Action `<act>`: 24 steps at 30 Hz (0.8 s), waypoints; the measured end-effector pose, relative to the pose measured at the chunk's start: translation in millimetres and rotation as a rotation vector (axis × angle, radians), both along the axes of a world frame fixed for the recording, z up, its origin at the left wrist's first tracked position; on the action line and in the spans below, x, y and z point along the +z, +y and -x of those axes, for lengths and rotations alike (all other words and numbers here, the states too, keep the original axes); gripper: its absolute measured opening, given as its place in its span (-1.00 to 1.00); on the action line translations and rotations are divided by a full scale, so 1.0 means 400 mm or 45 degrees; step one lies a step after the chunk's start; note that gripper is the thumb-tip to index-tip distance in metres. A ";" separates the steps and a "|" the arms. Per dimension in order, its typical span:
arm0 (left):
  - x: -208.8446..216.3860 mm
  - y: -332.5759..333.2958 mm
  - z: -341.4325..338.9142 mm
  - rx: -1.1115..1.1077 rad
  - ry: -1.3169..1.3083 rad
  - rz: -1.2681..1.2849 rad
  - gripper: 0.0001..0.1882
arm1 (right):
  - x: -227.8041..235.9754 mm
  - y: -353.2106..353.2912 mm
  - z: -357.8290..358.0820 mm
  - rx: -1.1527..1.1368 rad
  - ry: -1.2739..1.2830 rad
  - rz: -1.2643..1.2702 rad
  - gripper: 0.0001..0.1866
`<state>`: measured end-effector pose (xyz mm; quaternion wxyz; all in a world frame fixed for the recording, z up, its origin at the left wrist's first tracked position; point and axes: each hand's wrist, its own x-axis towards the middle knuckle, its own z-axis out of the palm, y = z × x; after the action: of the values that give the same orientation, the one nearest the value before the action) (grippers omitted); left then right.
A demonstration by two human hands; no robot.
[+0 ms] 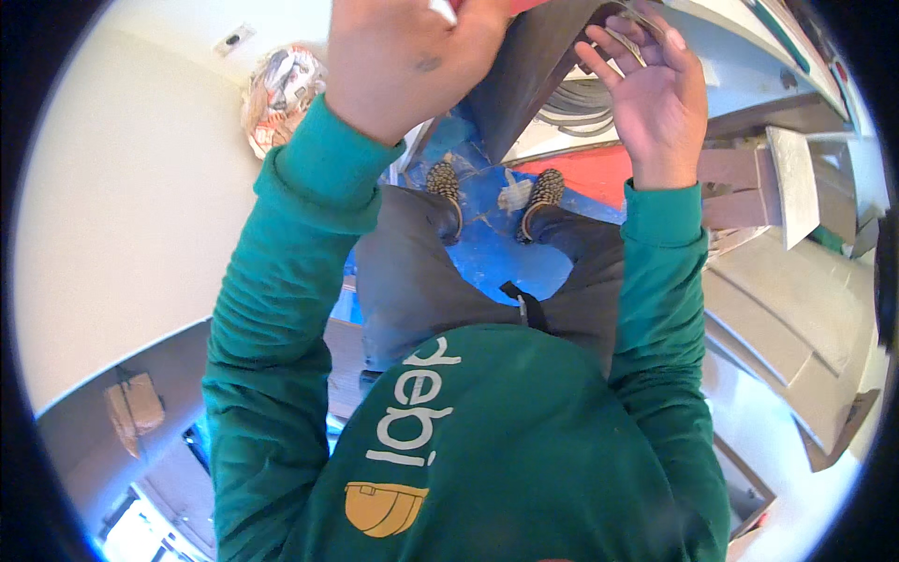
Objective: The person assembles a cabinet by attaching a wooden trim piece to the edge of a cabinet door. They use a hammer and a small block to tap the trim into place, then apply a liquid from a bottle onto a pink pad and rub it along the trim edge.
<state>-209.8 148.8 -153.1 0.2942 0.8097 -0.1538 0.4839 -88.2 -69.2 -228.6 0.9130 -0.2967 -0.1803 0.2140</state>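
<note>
My left hand [412, 61] is raised at the top edge, its fingers closed round a red thing [524, 5]. Only a sliver of that thing shows, so its kind is unclear. To the right, my right hand [660, 103] is held up palm toward me, fingers apart and slightly bent. Its fingertips are close to the edge of a dark brown panel [534, 66], which stands tilted between the two hands; whether they touch it I cannot tell.
A coil of grey edging strip [578, 105] lies behind the panel. Cardboard sheets [787, 309] are stacked at right, beside brown boards [735, 183]. A stuffed clear bag [281, 94] stands by the pale wall [122, 206]. Blue sheeting [496, 267] covers the floor under my feet.
</note>
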 end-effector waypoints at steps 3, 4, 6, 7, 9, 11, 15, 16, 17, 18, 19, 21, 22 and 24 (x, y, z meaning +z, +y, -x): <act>-0.007 -0.002 -0.016 -0.045 -0.142 -0.021 -0.61 | 0.050 0.012 0.048 -0.251 -0.150 0.341 -0.39; -0.013 0.002 -0.026 -0.057 -0.168 -0.018 -0.61 | 0.053 0.010 0.048 -0.263 -0.143 0.347 -0.40; -0.006 -0.007 -0.019 -0.093 -0.108 0.051 -0.63 | 0.057 0.010 0.050 -0.285 -0.128 0.358 -0.42; -0.004 -0.012 -0.016 -0.106 -0.079 0.093 -0.64 | 0.061 0.013 0.054 -0.292 -0.123 0.370 -0.43; -0.005 -0.008 -0.013 -0.101 -0.086 0.096 -0.64 | 0.063 0.016 0.055 -0.298 -0.117 0.362 -0.48; -0.007 -0.004 -0.014 -0.095 -0.120 0.088 -0.64 | 0.060 0.012 0.051 -0.289 -0.109 0.336 -0.55; -0.023 0.008 -0.029 -0.113 -0.202 0.087 -0.65 | 0.069 0.013 0.054 -0.313 -0.109 0.354 -0.59; -0.024 0.010 -0.028 -0.112 -0.202 0.093 -0.65 | 0.070 0.013 0.054 -0.314 -0.113 0.356 -0.59; -0.017 0.007 -0.017 -0.100 -0.172 0.102 -0.65 | 0.071 0.013 0.053 -0.318 -0.115 0.355 -0.60; -0.015 0.008 -0.012 -0.093 -0.153 0.109 -0.65 | 0.073 0.013 0.052 -0.322 -0.108 0.359 -0.61; -0.013 0.008 -0.007 -0.086 -0.135 0.117 -0.65 | 0.075 0.014 0.051 -0.326 -0.101 0.363 -0.62; -0.016 0.012 0.000 -0.081 -0.116 0.133 -0.66 | 0.080 0.016 0.047 -0.344 -0.100 0.374 -0.64; -0.017 0.014 0.004 -0.078 -0.101 0.141 -0.66 | 0.083 0.017 0.044 -0.357 -0.105 0.383 -0.65; -0.024 0.019 0.017 -0.067 -0.044 0.162 -0.66 | 0.090 0.019 0.037 -0.375 -0.122 0.398 -0.66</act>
<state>-216.7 156.5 -162.9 0.3551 0.7765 -0.1491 0.4987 -102.8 -61.5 -192.7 0.8678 -0.4675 -0.1427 0.0895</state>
